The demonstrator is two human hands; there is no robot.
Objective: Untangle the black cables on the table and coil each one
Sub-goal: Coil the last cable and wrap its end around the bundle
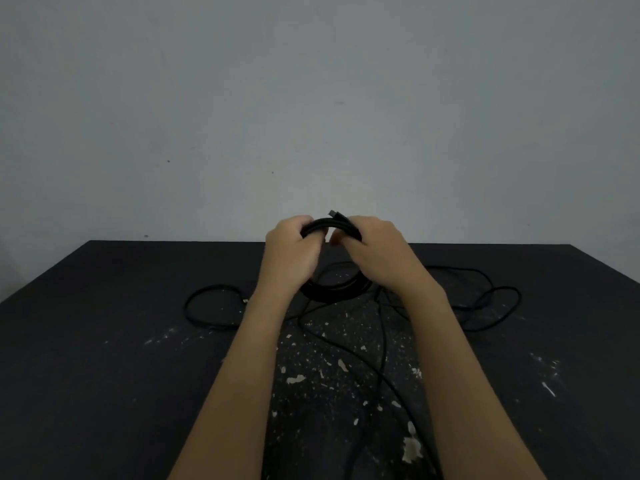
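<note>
Black coil (329,294) held upright over far middle of desk (104,358); lower arc just above or touching the surface, cannot tell which. Gripped at top from left by left hand (290,252), fingers curled round the bundled turns. Gripped at top from right by right hand (375,256), fingers likewise wrapped over the turns. Plug (334,213) poking up between the two hands, against grey wall (311,98). Loose cables (382,337) spread flat on desk around the coil: one loop (214,287) at left, more loops at right, strands trailing toward near edge between the forearms. Pale flecks (412,448) scattered over near middle of the dark surface.
</note>
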